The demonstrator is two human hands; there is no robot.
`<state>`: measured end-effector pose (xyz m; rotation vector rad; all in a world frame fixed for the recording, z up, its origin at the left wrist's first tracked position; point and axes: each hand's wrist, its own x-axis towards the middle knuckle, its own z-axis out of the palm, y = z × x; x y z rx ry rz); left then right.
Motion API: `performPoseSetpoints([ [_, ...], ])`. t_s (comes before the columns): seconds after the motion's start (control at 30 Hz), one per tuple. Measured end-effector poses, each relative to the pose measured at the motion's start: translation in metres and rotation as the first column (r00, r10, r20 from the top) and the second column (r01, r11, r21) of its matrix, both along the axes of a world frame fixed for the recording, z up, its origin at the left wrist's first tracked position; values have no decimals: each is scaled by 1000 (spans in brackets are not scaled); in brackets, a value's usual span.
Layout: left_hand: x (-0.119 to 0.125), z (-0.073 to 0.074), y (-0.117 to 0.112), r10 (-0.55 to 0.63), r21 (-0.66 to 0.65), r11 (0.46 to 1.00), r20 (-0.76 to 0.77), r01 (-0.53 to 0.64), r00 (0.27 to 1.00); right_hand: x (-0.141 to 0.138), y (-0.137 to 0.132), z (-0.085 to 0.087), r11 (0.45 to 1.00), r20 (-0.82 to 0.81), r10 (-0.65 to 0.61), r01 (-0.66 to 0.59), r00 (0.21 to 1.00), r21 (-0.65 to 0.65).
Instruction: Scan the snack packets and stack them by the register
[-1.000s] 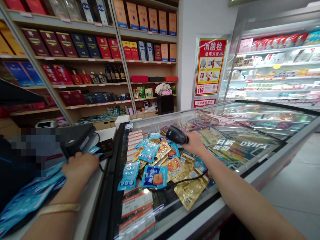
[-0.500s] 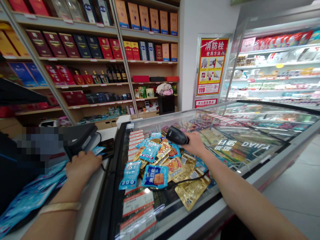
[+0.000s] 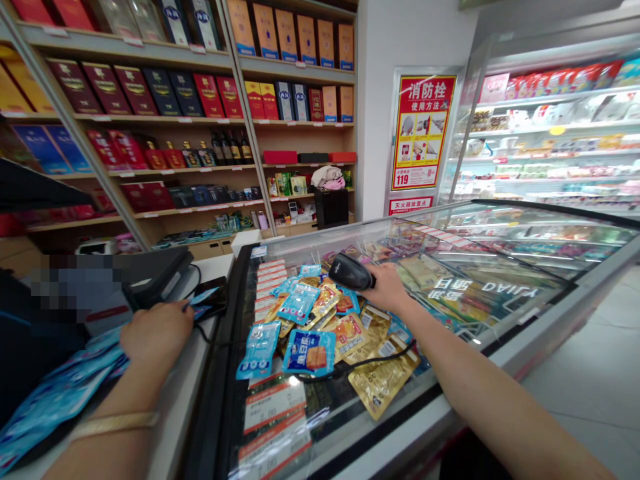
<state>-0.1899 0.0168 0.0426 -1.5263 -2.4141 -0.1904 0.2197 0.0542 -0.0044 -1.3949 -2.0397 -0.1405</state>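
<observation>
Over the heaped snack packets (image 3: 300, 303) on the glass-topped freezer (image 3: 410, 430), the right hand (image 3: 387, 288) wraps a black scanner (image 3: 350, 272). The left hand (image 3: 157, 333) curls above the white counter (image 3: 181, 397); whether it pinches the blue packet (image 3: 204, 297) beside its fingertips, I can't tell. Shelves (image 3: 305, 143) stand beyond both.

The freezer's glass top (image 3: 345, 423) bears a loose pile of blue and gold packets (image 3: 309, 353), crossed by a black cable (image 3: 385, 359). The adjoining white counter (image 3: 175, 407) bears further blue packets (image 3: 55, 400).
</observation>
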Motion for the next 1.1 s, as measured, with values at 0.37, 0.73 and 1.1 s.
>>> performPoseSetpoints([
  [0.37,45,-22,13,-696,723,686,621,79,359,-3,-2,4,1000,-2,6,-6,1000,-2],
  [0.73,79,-32,10,-764,751,628,546,203,343,-16,-12,4,954,-47,296,-293,954,58],
  [1.1,90,-28,4,-684,663,728,692,175,230,-28,-20,6,941,73,336,-337,939,12],
])
